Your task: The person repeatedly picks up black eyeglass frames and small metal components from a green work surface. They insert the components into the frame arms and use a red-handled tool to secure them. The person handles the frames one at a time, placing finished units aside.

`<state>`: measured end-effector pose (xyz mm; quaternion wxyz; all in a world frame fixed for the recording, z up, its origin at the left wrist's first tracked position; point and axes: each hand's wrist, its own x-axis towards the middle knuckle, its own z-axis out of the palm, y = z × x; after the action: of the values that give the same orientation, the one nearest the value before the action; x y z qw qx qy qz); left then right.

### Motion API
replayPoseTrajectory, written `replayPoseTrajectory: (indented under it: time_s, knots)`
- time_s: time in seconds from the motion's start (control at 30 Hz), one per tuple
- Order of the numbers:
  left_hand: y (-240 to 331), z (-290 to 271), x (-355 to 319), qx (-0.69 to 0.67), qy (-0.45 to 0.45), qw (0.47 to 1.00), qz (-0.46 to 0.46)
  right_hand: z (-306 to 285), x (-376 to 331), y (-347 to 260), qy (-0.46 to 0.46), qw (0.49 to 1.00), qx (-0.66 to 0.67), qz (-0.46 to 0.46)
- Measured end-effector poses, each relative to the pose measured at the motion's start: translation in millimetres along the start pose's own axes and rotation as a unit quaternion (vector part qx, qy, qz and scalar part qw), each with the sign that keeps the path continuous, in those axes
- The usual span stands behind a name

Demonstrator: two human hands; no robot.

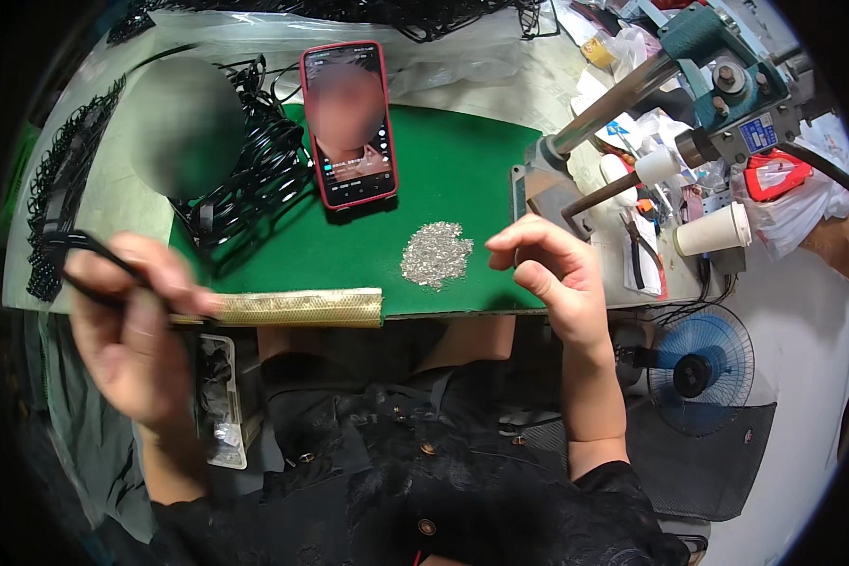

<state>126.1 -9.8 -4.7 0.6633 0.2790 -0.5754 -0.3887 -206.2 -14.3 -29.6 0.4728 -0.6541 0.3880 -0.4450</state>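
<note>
My left hand (132,330), smeared by motion, is closed round a thin black cord or strap (113,257) that loops out above the knuckles. It is raised over the left end of a gold, mesh-patterned strip (302,308) lying along the table's front edge. To the right, my right hand (561,283) hovers near a pile of small silver metal pieces (436,255). Its thumb and forefinger are bent and apart, with nothing visible between them. The pile lies loose on a green mat (462,160).
A red-cased phone (351,123) stands behind the pile. Tangled black cords (264,189) heap up at left. A green hand press (726,66) with a metal column is at right, beside pliers (639,250) and a white cup (712,229). A blue fan (693,375) sits below the table.
</note>
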Motion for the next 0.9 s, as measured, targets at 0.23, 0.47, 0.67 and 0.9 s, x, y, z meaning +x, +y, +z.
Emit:
replayPoseTrajectory:
  time_s: [0.23, 0.47, 0.67, 0.9]
  knots:
    - [15.1, 79.7, -7.6, -0.112, -0.138, 0.959, -0.222, 18.5, 4.8, 4.1, 0.084, 0.995, 0.045, 0.014]
    - [-31.1, 202.5, 68.1, -0.269, -0.26, 0.851, -0.368, -24.8, -22.6, 1.9, 0.351, 0.929, 0.077, -0.089]
    - [-56.2, 262.3, 72.3, -0.296, -0.249, 0.845, -0.371, -54.9, -53.9, 2.4, 0.389, 0.916, 0.04, -0.085]
    - [-50.7, 286.2, 65.8, -0.286, -0.211, 0.853, -0.382, -77.2, -56.7, -17.2, 0.401, 0.906, 0.003, -0.14]
